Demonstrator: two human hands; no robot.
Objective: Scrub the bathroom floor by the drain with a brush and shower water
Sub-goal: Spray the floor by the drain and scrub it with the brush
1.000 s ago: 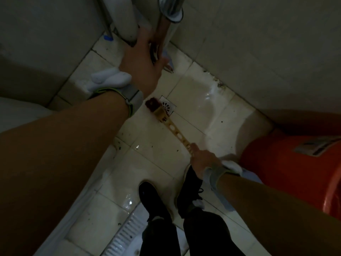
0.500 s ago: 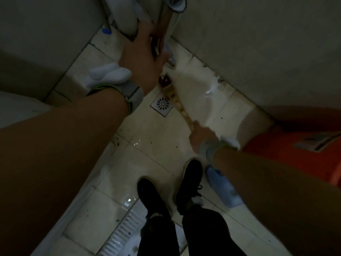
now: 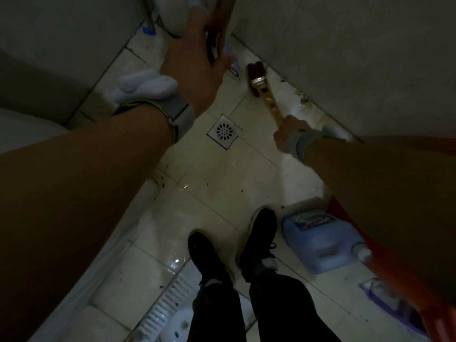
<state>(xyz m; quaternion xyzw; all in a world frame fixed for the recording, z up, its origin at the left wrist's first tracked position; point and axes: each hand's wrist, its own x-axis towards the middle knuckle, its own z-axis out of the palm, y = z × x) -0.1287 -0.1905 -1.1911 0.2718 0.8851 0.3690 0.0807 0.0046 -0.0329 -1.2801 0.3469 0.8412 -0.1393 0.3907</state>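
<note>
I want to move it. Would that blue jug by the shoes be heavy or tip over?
The blue plastic jug with a white cap lies on its side, so it probably won't tip. It looks bulky, perhaps heavy if full. The wet tiled floor may let it slide.

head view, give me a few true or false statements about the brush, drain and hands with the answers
1. The right hand holds the brush by its handle. True.
2. The brush head sits on the drain. False: it is past the drain, close to the wall.
3. The left hand is empty. False: it grips a metal shower fitting near the top edge.
4. A blue jug lies beside the black shoes. True.
5. The drain cover is round. False: it is square with round holes.
</note>
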